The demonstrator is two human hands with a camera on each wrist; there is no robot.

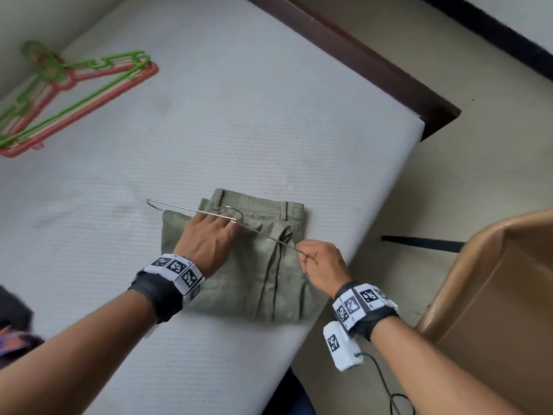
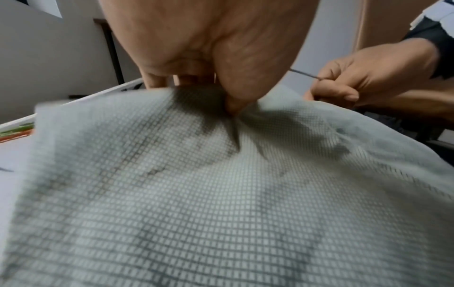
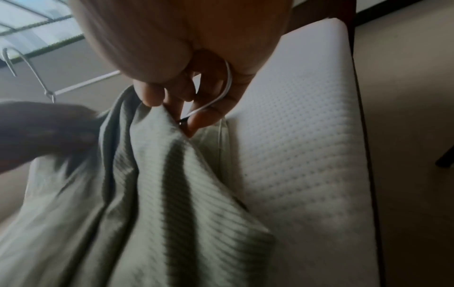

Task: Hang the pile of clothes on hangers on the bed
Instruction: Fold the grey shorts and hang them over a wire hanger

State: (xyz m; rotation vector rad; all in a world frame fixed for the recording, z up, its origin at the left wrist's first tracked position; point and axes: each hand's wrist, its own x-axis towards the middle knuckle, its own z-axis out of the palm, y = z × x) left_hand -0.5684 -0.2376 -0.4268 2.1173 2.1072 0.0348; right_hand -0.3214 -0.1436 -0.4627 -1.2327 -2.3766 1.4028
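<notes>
Folded olive-green trousers lie near the right edge of the white mattress. A thin metal wire hanger rests across their waistband end. My left hand sits on the trousers by the hanger's hook, and its thumb and fingers pinch a fold of the checked cloth. My right hand grips the hanger's right end in a fist. The wire curves through its fingers just above the trousers. The hook shows at the upper left of the right wrist view.
A stack of green and red plastic hangers lies at the far left of the mattress. Dark and patterned clothes show at the left edge. A brown chair stands on the floor to the right, and the dark wooden bed frame runs along the far side.
</notes>
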